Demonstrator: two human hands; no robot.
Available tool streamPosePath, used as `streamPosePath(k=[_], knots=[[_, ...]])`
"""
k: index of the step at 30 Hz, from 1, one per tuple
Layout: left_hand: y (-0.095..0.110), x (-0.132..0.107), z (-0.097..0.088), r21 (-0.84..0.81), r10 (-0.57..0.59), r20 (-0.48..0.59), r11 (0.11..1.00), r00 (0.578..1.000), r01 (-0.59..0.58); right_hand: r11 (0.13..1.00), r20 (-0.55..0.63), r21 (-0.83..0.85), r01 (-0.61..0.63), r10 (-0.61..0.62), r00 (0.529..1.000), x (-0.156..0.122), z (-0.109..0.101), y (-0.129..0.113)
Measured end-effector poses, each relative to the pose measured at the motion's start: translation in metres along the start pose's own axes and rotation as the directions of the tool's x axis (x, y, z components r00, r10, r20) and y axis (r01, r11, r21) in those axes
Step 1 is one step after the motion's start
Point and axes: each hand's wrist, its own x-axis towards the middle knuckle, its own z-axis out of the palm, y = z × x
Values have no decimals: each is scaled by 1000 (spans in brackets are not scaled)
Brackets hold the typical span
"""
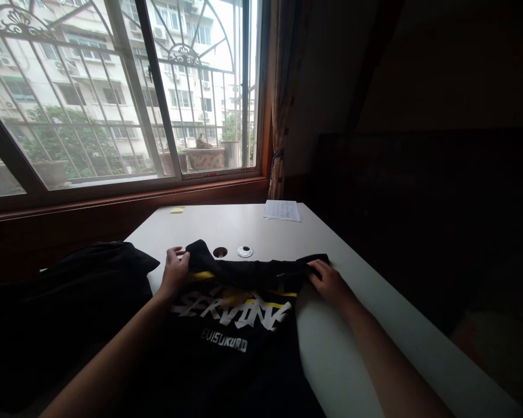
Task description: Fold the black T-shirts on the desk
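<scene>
A black T-shirt [253, 360] with white lettering and yellow stripes lies over the white table [331, 348], running toward me. Its far edge is gathered into a dark fold stretched between my hands. My left hand [175, 268] grips the fold's left end, fingers curled around the cloth. At the right end, my right hand [326, 281] pinches the same fold between thumb and fingers. The lower part of the shirt fades into shadow near me.
A heap of dark cloth [78, 290] lies at the left. Papers [283, 211] and a yellow sticky note [177, 210] rest at the table's far side. Beyond the shirt are a round hole [220, 252] and a white round cover [244, 251]. A barred window [113, 87] stands behind.
</scene>
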Motion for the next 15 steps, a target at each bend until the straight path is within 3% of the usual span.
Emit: streamPosePath(k=[3,5,6,7,9,10,11,12,13,15], knots=[[17,-20,4,9,175,-52,985,983,-175,985,-3,120,-124,125,992,0,-5,-11],[31,-42,8,-21,305,80,952,949,-304,945,25,243,-217,217,976,-1,-10,-21],[39,-54,10,-55,375,194,927,906,-372,907,62,325,-267,261,963,-1,-14,-28],[48,-67,12,-114,466,350,882,813,-456,853,121,414,-318,295,948,-2,-18,-36],[64,-91,16,-205,546,610,809,574,-551,705,270,582,-405,302,914,-5,-25,-55],[71,-102,18,-228,545,682,793,489,-565,624,338,652,-431,270,902,-7,-29,-66],[78,-112,20,-242,529,727,794,438,-558,545,386,709,-446,230,894,-10,-31,-76],[83,-119,21,-240,496,760,815,420,-528,476,424,750,-460,187,886,-13,-33,-85],[87,-125,22,-232,457,778,847,431,-479,423,468,769,-479,137,873,-15,-34,-93],[89,-131,25,-219,384,779,907,496,-360,379,597,743,-551,-4,802,-19,-33,-106]])
